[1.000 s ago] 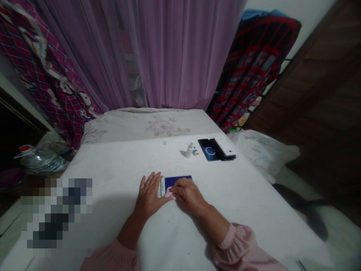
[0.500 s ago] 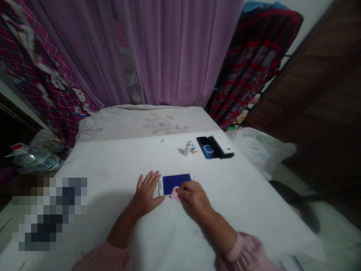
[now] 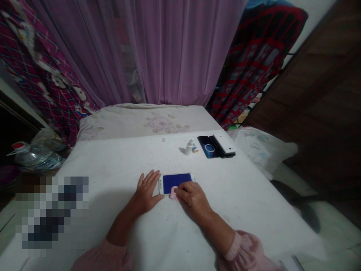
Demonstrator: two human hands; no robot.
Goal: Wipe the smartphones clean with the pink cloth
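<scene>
A white smartphone (image 3: 176, 182) with a plain blue screen lies flat on the white-covered table. At its left end is my left hand (image 3: 147, 192), fingers spread and tips against the phone's edge. My right hand (image 3: 193, 195) pinches a small pink cloth (image 3: 174, 192) at the phone's near edge, partly over the screen. The right hand hides the phone's near right corner.
A small white spray bottle (image 3: 188, 147) stands beyond the phone. To its right lie a dark blue phone (image 3: 208, 146) and a stack topped by a white phone (image 3: 224, 143). A water jug (image 3: 36, 156) is left of the table (image 3: 118, 158).
The pink cloth in my right hand has shifted very slightly left along the phone's near edge. My left hand keeps its place at the phone's end.
</scene>
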